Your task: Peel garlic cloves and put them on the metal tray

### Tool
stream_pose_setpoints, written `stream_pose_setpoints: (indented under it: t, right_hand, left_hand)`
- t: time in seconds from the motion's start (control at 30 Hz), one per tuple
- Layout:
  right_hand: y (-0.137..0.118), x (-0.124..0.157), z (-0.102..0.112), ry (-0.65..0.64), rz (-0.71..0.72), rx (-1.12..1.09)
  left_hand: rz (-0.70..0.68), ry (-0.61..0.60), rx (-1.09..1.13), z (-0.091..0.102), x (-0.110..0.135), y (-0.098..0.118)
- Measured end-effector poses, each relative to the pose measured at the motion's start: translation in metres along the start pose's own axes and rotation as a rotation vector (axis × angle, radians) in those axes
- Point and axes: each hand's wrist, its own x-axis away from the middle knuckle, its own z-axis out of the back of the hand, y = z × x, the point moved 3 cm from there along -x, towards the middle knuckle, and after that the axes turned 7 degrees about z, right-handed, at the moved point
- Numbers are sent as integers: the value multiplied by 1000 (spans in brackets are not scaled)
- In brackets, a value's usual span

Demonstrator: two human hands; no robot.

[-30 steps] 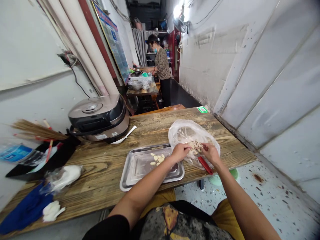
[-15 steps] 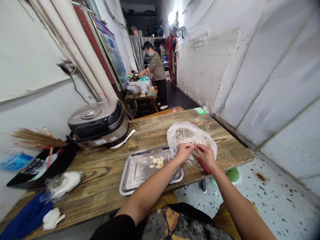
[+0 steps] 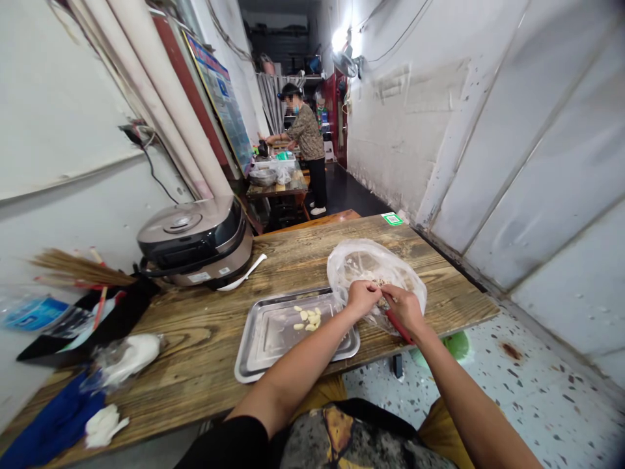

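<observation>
My left hand point(image 3: 364, 298) and my right hand point(image 3: 404, 306) meet fingertip to fingertip over an open clear plastic bag point(image 3: 344, 257). Both are closed in a pinch on a small piece, seemingly a garlic clove, mostly hidden by the fingers. Pale bits that look like garlic and skins lie in the bag beneath. A red handle point(image 3: 399, 327) sticks out beside the bag, under my right hand; its other end is hidden. Left of the bag, partly behind my left forearm, a metal tray point(image 3: 258, 355) holds several peeled garlic cloves point(image 3: 311, 318).
A rice cooker point(image 3: 195, 241) and a white spoon point(image 3: 244, 273) stand at the table's back left. A plastic-wrapped white bundle point(image 3: 129, 358), blue cloth point(image 3: 53, 423) and crumpled tissue point(image 3: 103, 426) lie at left. Another person point(image 3: 307, 140) stands at a farther table.
My hands stay pinched together over the bag, with only slight finger movement. The other person has raised a dark object at the far table. The view has shifted slightly.
</observation>
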Motion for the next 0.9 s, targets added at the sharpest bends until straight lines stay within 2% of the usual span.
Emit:
stream_pose_setpoints:
  t: [0.13, 0.27, 0.33, 0.47, 0.53, 0.6, 0.67, 0.73, 0.8, 0.9]
  right_hand:
    - [10, 3, -3, 156, -230, -350]
    - [15, 3, -5, 161, -392, -711]
    - [17, 4, -5, 169, -436, -802]
    - [28, 10, -7, 264, -494, -887]
    - [32, 11, -8, 316, -517, -903]
    - [34, 12, -8, 350, -528, -897]
    - [34, 11, -7, 355, -519, -860]
    - [32, 9, -5, 332, -485, -799]
    - [31, 7, -4, 293, -441, -751]
    - [32, 5, -5, 246, -429, -755]
  left_hand:
    - [22, 6, 3, -1, -10, -6]
    - [48, -60, -77, 1, -19, -7]
    - [39, -72, -138, 2, -22, -5]
    - [58, -33, -181, 0, -23, -2]
    - [150, -52, -98, -2, -23, -4]
    - [264, -102, 95, -4, -21, -7]
    - [342, -223, 345, -8, -18, -7]
    - [355, -380, 540, -11, -14, -5]
    - [337, -484, 651, -13, -12, -2]
    - [343, -468, 739, -12, -12, -1]
